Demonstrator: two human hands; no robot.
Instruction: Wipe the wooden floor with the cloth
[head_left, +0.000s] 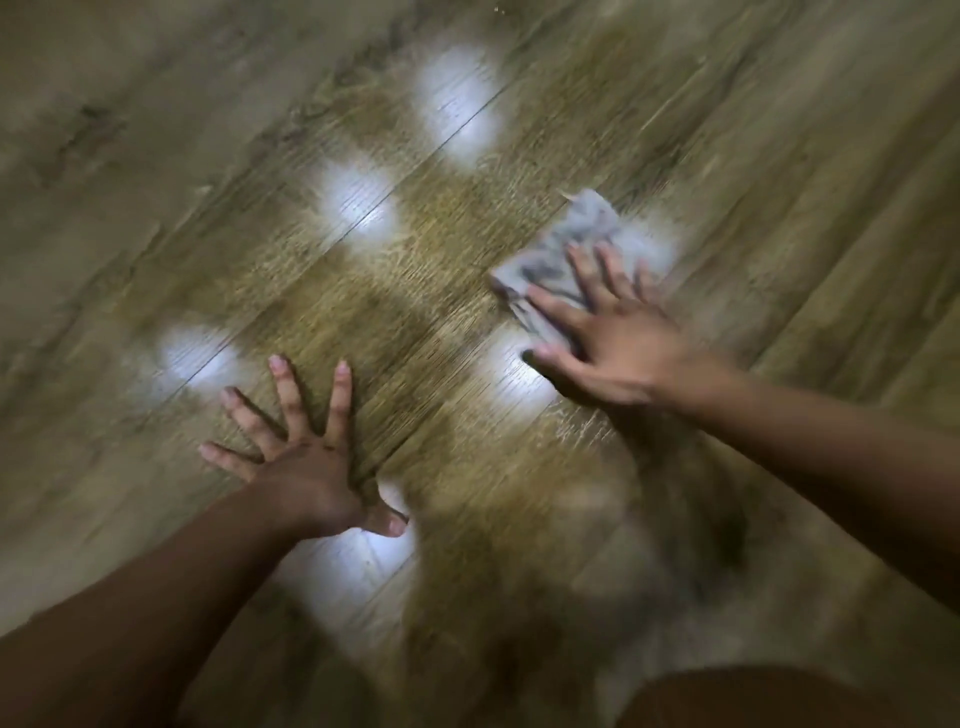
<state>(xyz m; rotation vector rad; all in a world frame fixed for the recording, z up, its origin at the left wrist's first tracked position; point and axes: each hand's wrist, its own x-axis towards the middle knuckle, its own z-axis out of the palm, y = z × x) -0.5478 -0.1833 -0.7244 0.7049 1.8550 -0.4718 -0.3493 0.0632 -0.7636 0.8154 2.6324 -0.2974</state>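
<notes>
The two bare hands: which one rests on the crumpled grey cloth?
The right hand, fingers spread flat on the crumpled grey cloth; the left hand lies splayed on the brown wooden floor.

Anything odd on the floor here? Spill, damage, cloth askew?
No spill or damage shows. The grey cloth is crumpled, not flat, under the right hand. White patches on the wooden floor look like light glare, though blur keeps that uncertain. The left hand is spread flat on the boards.
</notes>
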